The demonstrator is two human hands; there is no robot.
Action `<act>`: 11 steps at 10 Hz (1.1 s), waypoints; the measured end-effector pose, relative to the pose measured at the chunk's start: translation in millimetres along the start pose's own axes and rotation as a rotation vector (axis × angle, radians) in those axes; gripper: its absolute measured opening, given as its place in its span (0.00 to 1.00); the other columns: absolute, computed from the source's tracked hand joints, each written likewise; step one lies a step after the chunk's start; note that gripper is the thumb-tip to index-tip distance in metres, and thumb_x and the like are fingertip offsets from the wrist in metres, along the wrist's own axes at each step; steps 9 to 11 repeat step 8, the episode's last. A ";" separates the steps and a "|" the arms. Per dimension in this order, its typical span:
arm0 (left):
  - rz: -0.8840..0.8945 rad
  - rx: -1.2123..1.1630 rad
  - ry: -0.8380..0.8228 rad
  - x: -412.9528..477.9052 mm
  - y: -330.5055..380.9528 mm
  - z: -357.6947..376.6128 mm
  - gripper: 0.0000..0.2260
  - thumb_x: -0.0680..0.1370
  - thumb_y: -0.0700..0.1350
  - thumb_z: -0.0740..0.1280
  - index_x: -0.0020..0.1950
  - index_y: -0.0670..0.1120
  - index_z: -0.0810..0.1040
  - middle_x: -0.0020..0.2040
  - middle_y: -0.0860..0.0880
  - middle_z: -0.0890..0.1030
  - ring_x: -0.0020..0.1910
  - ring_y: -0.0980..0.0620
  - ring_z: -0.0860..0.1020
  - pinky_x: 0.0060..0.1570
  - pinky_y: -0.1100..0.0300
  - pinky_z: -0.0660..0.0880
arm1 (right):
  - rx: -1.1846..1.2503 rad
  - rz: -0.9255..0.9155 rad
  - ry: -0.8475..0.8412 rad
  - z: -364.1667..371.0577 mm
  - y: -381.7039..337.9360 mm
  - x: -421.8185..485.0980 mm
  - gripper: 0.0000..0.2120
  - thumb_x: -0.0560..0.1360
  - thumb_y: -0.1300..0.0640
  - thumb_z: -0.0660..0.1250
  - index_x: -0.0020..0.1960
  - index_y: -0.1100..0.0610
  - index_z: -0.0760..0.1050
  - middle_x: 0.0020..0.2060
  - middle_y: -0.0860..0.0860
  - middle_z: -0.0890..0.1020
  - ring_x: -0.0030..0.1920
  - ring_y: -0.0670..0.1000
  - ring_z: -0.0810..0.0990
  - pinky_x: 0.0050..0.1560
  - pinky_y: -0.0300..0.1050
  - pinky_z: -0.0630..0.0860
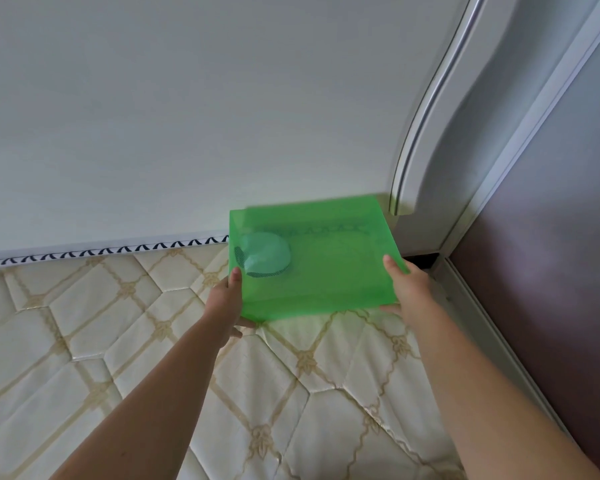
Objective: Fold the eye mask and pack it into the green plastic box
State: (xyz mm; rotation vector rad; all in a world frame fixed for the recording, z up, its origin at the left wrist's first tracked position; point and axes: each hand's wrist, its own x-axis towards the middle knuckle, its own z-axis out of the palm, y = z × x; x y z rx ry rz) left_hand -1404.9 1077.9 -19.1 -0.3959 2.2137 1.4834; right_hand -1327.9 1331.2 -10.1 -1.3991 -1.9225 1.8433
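While both hands grip green box (pixel 326 271), mask (pixel 264 254) inside.

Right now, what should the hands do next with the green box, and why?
Probably lower the green box onto the mattress: the folded eye mask already shows inside, and the left hand and right hand hold it by its sides.

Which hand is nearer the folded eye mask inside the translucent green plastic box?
Left. The left hand grips the green plastic box edge beside the folded eye mask; the right hand holds the opposite edge.
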 end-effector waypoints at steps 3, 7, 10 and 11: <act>-0.197 0.113 -0.040 -18.2 20.8 -10.5 0.33 0.79 0.63 0.47 0.75 0.40 0.56 0.71 0.35 0.65 0.65 0.32 0.70 0.62 0.36 0.64 | -0.099 -0.016 0.073 -8.9 -23.4 -1.8 0.20 0.71 0.50 0.70 0.57 0.63 0.75 0.57 0.58 0.78 0.51 0.56 0.75 0.52 0.49 0.71; -0.034 -0.036 0.178 -65.8 20.7 -41.1 0.25 0.81 0.55 0.52 0.70 0.38 0.65 0.64 0.39 0.72 0.58 0.41 0.72 0.55 0.49 0.69 | -0.414 -0.280 0.263 -14.3 -45.1 -79.1 0.19 0.75 0.54 0.61 0.65 0.59 0.70 0.63 0.60 0.73 0.62 0.61 0.72 0.66 0.59 0.64; 0.094 -0.065 0.245 -95.4 9.6 -51.3 0.09 0.78 0.42 0.55 0.40 0.42 0.69 0.32 0.48 0.64 0.30 0.51 0.61 0.31 0.58 0.59 | -0.375 -0.377 0.247 -12.6 -42.0 -111.6 0.14 0.75 0.58 0.60 0.59 0.60 0.73 0.61 0.60 0.73 0.57 0.62 0.74 0.61 0.57 0.70; 0.094 -0.065 0.245 -95.4 9.6 -51.3 0.09 0.78 0.42 0.55 0.40 0.42 0.69 0.32 0.48 0.64 0.30 0.51 0.61 0.31 0.58 0.59 | -0.375 -0.377 0.247 -12.6 -42.0 -111.6 0.14 0.75 0.58 0.60 0.59 0.60 0.73 0.61 0.60 0.73 0.57 0.62 0.74 0.61 0.57 0.70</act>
